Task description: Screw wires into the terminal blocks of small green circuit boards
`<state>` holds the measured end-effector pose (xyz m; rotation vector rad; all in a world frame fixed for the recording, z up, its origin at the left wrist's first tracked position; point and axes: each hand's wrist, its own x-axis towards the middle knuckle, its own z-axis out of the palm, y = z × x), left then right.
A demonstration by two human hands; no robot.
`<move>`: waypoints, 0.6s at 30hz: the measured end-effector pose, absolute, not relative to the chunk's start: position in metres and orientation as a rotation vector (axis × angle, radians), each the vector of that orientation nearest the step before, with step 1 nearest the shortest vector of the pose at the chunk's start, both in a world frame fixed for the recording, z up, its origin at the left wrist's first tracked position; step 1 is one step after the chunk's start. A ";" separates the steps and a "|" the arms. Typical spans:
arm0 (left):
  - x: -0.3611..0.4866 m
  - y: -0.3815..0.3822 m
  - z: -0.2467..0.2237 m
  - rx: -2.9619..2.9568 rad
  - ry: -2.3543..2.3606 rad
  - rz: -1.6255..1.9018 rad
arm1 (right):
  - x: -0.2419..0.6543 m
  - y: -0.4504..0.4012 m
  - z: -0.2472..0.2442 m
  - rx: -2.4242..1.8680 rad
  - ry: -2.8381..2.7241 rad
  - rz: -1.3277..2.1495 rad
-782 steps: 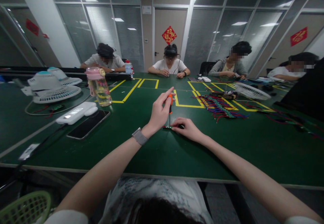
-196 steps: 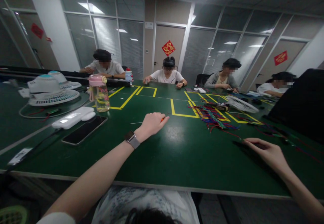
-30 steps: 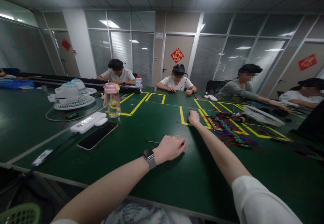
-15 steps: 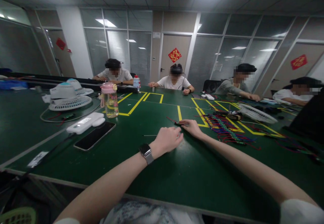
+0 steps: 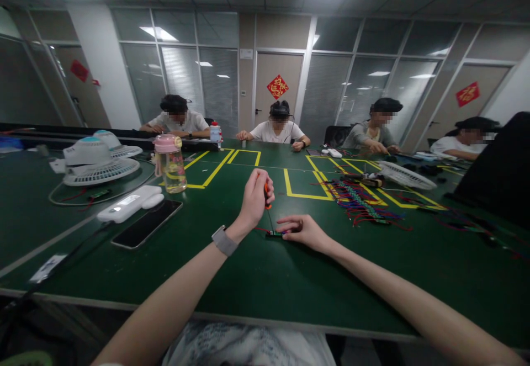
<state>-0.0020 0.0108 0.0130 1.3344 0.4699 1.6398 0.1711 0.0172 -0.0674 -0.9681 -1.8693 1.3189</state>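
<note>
My left hand [image 5: 255, 197] is wrapped round the orange-and-black handle of a screwdriver [image 5: 267, 199]. The thin shaft points down, and its tip meets or nearly meets a small green circuit board [image 5: 273, 234] on the table. Red wires run from the left end of that board. With its fingertips, my right hand [image 5: 301, 232] grips the board's right end and presses it against the tabletop. To the right lies a row of similar green boards [image 5: 359, 200] with red and blue wires.
The green table [image 5: 232, 283] carries yellow tape outlines. On the left are a phone [image 5: 147, 223], a white power bank [image 5: 129, 203], a pink-lidded bottle [image 5: 170, 164] and white fans [image 5: 99, 162]. Another white fan part [image 5: 408, 175] lies at the right. Several people sit across the table.
My left hand has risen and turned upright, with the screwdriver now standing over the board. My right hand has brought the board nearer to me. The view has shifted slightly.
</note>
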 end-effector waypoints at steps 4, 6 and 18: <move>0.006 0.009 0.004 1.346 0.495 1.620 | 0.173 0.020 -0.069 -0.976 -1.838 1.346; 0.007 0.010 0.002 1.362 0.493 1.648 | 0.172 0.020 -0.068 -0.981 -1.825 1.358; 0.010 0.012 -0.002 1.414 0.507 1.639 | 0.170 0.021 -0.066 -1.000 -1.702 1.492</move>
